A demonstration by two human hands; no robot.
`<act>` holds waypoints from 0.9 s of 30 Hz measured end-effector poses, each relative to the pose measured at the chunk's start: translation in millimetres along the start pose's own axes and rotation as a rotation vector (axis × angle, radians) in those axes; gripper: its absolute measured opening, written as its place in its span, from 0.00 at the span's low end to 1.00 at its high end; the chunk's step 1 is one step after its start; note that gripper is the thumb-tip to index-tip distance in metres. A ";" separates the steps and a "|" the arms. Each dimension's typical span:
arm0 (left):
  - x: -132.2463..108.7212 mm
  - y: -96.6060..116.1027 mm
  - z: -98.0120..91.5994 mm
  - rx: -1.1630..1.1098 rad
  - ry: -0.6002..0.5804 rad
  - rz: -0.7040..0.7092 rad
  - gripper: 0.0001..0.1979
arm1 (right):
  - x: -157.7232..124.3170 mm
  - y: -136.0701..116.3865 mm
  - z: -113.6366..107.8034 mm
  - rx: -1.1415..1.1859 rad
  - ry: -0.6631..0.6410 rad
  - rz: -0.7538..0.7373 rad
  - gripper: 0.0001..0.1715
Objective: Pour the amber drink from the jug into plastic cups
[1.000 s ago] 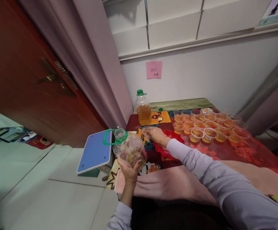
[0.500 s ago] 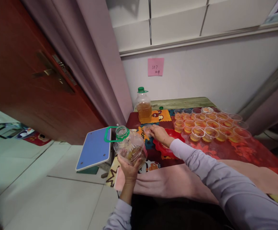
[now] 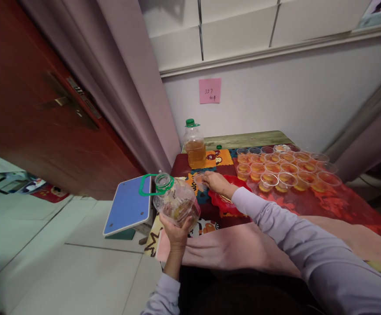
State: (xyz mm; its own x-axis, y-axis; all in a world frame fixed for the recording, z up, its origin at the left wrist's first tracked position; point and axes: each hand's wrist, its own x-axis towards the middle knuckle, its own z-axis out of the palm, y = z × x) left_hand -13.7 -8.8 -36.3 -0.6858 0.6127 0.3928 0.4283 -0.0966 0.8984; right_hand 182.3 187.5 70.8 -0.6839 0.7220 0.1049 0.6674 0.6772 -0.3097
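My left hand (image 3: pixel 174 232) is wrapped round the lower side of a large clear plastic jug (image 3: pixel 179 203). The jug is tilted, its uncapped mouth and green handle pointing up and to the left. Between the fingers of my right hand (image 3: pixel 217 183) is a small clear plastic cup (image 3: pixel 200 178), held apart from the jug, to the right of its mouth. What the cup contains is hard to make out. Beneath my right forearm lies a red scalloped tray (image 3: pixel 223 205), partly hidden.
Several clear cups (image 3: pixel 269 180) of amber drink with yellow slices stand in rows on the right of the table. At the back stands a capped jug (image 3: pixel 196 151) of amber liquid, near a green cap (image 3: pixel 219 147). A blue board (image 3: pixel 127 205) is left of the table.
The view has shifted slightly, moving most things a little left in the picture. Both hands keep their holds on the jug and the cup, with little other movement.
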 end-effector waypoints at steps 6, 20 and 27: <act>0.7 1.8 0.1 -0.012 0.004 -0.046 0.63 | -1.1 4.8 -3.1 0.051 0.053 0.004 0.08; 3.5 3.7 1.8 -0.048 -0.023 -0.019 0.61 | -57.3 23.8 -66.2 0.193 0.736 -0.016 0.14; 7.6 15.1 0.7 -0.014 -0.026 -0.033 0.59 | -124.1 52.1 -0.2 0.140 0.514 0.098 0.16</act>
State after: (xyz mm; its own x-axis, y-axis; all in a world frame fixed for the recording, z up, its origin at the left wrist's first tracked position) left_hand -12.0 -5.0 -19.9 -0.6836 0.6361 0.3579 0.3974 -0.0869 0.9135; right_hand 302.0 133.1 41.8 -0.3642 0.7810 0.5073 0.6515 0.6029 -0.4606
